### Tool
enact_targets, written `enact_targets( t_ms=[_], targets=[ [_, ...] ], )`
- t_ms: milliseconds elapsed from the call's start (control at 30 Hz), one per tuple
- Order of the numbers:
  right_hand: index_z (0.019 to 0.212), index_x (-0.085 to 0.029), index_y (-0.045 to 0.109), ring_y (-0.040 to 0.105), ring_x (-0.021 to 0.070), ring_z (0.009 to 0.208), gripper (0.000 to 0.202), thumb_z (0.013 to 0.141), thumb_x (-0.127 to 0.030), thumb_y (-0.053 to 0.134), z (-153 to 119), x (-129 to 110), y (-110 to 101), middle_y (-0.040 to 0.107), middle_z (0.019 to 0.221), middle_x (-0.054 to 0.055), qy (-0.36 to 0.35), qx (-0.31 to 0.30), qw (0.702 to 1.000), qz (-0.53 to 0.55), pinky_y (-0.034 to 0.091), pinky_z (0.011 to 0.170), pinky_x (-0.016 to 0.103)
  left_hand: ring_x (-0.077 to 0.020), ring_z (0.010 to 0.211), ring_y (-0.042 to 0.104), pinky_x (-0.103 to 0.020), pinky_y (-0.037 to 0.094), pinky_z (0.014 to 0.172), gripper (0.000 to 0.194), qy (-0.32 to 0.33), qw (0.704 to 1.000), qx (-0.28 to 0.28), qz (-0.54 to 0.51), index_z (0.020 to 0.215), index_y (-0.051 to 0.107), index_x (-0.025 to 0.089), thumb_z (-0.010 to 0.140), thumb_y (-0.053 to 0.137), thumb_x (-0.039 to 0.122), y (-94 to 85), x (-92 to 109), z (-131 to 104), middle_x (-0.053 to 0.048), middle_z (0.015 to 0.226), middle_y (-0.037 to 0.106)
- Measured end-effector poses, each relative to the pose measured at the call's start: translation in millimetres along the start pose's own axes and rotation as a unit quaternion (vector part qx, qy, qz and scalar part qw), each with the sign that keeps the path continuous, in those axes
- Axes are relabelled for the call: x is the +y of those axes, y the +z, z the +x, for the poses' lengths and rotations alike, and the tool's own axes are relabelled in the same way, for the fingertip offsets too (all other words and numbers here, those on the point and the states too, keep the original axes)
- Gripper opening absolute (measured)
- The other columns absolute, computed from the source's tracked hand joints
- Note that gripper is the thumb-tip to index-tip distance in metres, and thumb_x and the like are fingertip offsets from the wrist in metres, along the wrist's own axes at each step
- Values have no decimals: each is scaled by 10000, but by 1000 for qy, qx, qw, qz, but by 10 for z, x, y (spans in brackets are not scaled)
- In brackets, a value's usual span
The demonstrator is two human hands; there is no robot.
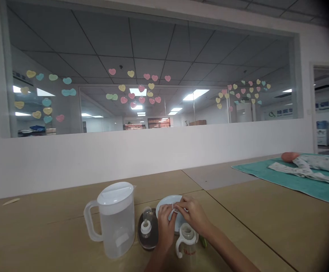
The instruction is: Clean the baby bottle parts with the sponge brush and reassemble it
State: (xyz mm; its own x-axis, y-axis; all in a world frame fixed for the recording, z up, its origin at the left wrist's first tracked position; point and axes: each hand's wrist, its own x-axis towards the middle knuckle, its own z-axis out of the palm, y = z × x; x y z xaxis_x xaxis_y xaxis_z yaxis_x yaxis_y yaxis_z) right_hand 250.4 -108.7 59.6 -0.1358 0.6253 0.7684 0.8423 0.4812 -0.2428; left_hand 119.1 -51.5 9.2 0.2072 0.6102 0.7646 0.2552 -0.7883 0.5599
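Over a pale blue-white plate [164, 199], my left hand [166, 223] and my right hand [195, 214] meet, fingers pinched on a small white ring-shaped piece [175, 207]. Fingers cover most of that piece, so its exact kind is unclear. Just below my right hand stands a clear baby bottle [187, 236] with white handles and an uncovered mouth. Left of my left hand, a dark oval tray [150, 243] holds a bottle teat in a white collar [145, 227] and a clear cap [147, 214].
A lidded translucent pitcher [117, 223] stands left of the tray. Something green [203, 241] lies partly hidden by the bottle. At the far right, a teal towel [283, 179] bears a doll [320, 162] in patterned clothing. A white wall with a window [153, 75] rises behind the table.
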Motion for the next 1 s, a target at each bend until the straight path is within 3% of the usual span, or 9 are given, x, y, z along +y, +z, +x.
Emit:
enact_targets(
  t_ms=[200, 367, 567, 733, 900, 1000],
  targets=[
    [787, -214, 675, 505, 137, 702, 324, 935, -305, 402, -102, 8, 100, 596, 741, 28, -82, 94, 991, -56, 343, 658, 264, -215, 924, 585, -384, 456, 878, 252, 10, 999, 17, 25, 898, 675, 190, 871, 454, 309, 53, -111, -38, -77, 937, 674],
    [754, -189, 627, 458, 126, 657, 238, 885, -142, 434, -124, -207, -37, 582, 665, 6, -169, 152, 970, -86, 332, 789, 332, -215, 871, 584, -376, 464, 824, 265, 55, 995, -13, 79, 877, 677, 214, 879, 423, 292, 53, -214, -50, -61, 887, 676],
    [729, -195, 595, 456, 109, 623, 184, 837, -85, 495, -176, -496, -236, 598, 652, -21, -171, 192, 963, -78, 321, 874, 374, -192, 894, 570, -350, 442, 828, 260, 104, 985, -9, 139, 920, 664, 206, 882, 407, 206, -60, -183, -40, -50, 915, 673],
    [814, -223, 625, 482, 111, 605, 159, 835, -103, 524, -252, -583, -309, 592, 623, -29, -158, 197, 964, -78, 330, 887, 392, -175, 862, 567, -331, 440, 786, 260, 121, 978, 12, 172, 903, 661, 200, 892, 402, 189, -106, -193, -70, -41, 887, 669],
    [817, -232, 644, 527, 112, 618, 124, 831, -147, 555, -319, -420, -388, 610, 668, -16, -130, 209, 966, -81, 336, 887, 390, -169, 874, 561, -327, 421, 804, 222, 99, 979, 4, 180, 870, 668, 206, 886, 450, 167, -62, -262, -72, -27, 873, 670],
    [776, -228, 656, 543, 120, 612, 114, 838, -207, 562, -383, -203, -372, 624, 679, -6, -82, 252, 962, -63, 352, 872, 387, -172, 872, 557, -330, 409, 796, 226, 88, 976, -18, 198, 896, 676, 213, 897, 451, 192, -54, -273, -67, -31, 870, 670]
  ],
)
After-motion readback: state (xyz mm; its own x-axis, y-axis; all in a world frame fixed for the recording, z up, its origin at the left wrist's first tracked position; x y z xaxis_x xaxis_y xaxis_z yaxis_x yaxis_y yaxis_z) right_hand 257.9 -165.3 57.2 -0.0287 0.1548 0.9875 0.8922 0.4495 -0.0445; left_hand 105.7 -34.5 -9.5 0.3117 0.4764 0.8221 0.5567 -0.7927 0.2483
